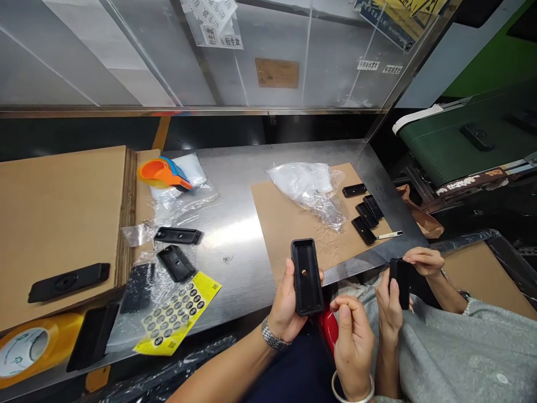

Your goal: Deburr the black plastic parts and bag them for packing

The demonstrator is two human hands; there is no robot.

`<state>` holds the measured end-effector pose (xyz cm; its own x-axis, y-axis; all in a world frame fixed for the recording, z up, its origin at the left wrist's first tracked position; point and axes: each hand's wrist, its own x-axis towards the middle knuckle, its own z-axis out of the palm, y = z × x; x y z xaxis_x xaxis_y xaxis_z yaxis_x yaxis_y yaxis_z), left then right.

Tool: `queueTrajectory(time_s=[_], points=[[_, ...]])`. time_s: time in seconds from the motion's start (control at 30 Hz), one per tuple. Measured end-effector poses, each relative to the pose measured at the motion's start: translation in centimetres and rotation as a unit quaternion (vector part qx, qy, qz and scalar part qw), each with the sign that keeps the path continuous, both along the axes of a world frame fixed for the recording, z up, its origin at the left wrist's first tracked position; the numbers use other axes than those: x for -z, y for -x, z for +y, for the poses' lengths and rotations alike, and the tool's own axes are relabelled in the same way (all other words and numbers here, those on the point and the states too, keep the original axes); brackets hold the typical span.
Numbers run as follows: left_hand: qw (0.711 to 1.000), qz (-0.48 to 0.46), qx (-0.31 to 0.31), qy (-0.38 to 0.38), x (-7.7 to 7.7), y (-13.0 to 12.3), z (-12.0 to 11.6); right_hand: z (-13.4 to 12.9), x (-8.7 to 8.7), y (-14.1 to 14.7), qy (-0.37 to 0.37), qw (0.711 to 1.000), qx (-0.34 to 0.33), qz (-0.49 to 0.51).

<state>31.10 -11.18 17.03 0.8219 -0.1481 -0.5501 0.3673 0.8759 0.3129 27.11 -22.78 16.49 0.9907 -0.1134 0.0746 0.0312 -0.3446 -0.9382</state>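
Observation:
My left hand point(286, 307), with a metal-band watch at the wrist, is closed round a black rectangular plastic casing point(308, 299). The casing is tilted up, its hollow side towards me, with a small round hole near the middle of its floor. Close to its lower right edge is my right hand point(353, 344), apart from it, fingers curled and thumb bent in against them. Whether anything small sits in that pinch cannot be made out. Left of my hands, a yellow-edged sheet of round black stickers point(180, 313) lies near another black casing point(176, 263).
At right a co-worker in a grey top holds a black casing point(400, 282). Several casings and a marker point(389, 235) lie on cardboard point(272, 224) beside a plastic bag point(310, 187). Stacked cardboard point(62, 212), orange scoops point(163, 172) and a tape roll point(39, 350) are left; a green conveyor point(436, 151) is right.

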Motion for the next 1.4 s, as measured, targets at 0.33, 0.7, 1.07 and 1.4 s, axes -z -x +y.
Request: queueTrajectory(time_s=[0.33,0.7,1.07,1.4], points=[[0.999,-0.029,0.003,-0.02,0.9,0.4,0.2,1.0,0.8,0.1,-0.034,0.988,-0.069,0.131],[0.997,-0.042,0.053,0.023,2.3,0.2,1.1,1.2,1.4,-0.7,-0.036,0.983,-0.083,0.161],[0.999,-0.016,0.025,0.042,3.5,-0.9,1.5,1.1,2.6,-1.7,-0.034,0.977,-0.105,0.181],[0.99,0.047,0.088,-0.094,4.3,-0.4,1.0,1.5,0.9,-4.9,0.155,0.979,-0.06,-0.118]])
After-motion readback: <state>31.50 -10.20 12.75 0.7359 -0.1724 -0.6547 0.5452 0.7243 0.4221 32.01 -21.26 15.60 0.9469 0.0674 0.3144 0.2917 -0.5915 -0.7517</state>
